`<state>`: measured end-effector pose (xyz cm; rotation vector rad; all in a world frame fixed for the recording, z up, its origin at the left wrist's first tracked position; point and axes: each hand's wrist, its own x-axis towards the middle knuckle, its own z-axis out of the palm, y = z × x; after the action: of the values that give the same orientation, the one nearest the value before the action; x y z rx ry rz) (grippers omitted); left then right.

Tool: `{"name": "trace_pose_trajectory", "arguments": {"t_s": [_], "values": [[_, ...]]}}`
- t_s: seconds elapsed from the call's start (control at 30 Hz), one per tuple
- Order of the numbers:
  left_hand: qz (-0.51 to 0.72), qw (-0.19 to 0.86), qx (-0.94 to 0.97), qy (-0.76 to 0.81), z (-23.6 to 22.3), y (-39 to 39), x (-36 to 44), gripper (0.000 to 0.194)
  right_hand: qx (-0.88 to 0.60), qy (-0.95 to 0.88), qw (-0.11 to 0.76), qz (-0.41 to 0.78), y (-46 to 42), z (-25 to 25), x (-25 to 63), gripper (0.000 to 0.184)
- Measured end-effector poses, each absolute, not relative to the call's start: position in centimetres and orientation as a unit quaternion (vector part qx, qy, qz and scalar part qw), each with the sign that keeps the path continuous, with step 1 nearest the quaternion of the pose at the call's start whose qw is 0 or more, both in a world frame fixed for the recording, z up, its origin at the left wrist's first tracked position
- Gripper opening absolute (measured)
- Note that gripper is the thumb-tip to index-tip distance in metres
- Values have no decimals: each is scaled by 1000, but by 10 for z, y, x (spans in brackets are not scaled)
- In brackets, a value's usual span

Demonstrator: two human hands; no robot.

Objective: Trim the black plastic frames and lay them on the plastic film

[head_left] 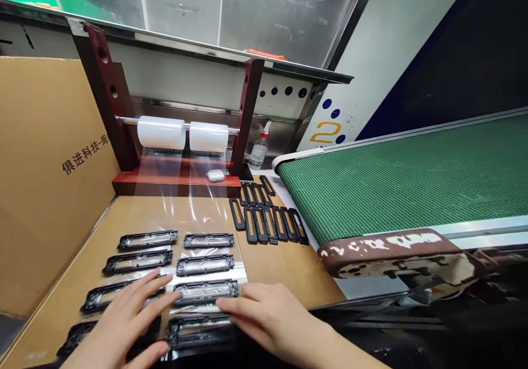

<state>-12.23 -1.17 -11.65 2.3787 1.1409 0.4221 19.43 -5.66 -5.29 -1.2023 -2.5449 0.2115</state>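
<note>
Two columns of narrow black plastic frames lie on strips of clear film drawn down from two rolls. My left hand is palm down over the left column, fingers spread, hiding parts of the lower frames. Its fingertips reach the left ends of the right-column frames. At the right end of a right-column black plastic frame, my right hand has its fingers drawn together against the edge. Just below lies another black frame. The contact under my right fingertips is partly hidden.
A dark red stand holds the white film rolls. More black frames lie in rows on the cardboard, near a spray bottle. A green conveyor belt runs along the right; a cardboard box stands left.
</note>
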Motion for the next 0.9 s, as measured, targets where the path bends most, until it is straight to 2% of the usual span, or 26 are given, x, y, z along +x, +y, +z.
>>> {"name": "trace_pose_trajectory", "arguments": {"t_s": [0.13, 0.23, 0.7, 0.9], "values": [[114, -64, 935, 330, -119, 12, -114, 69, -405, -904, 133, 40, -45, -62, 180, 25], [99, -149, 939, 293, -119, 14, -110, 73, -392, -910, 126, 44, -38, -66, 176, 26], [98, -205, 930, 288, -106, 13, -107, 69, -393, -914, 72, 69, -51, -47, 232, 31], [92, -167, 938, 289, -108, 17, -112, 70, -439, -896, 49, 51, -71, -23, 276, 30]]}}
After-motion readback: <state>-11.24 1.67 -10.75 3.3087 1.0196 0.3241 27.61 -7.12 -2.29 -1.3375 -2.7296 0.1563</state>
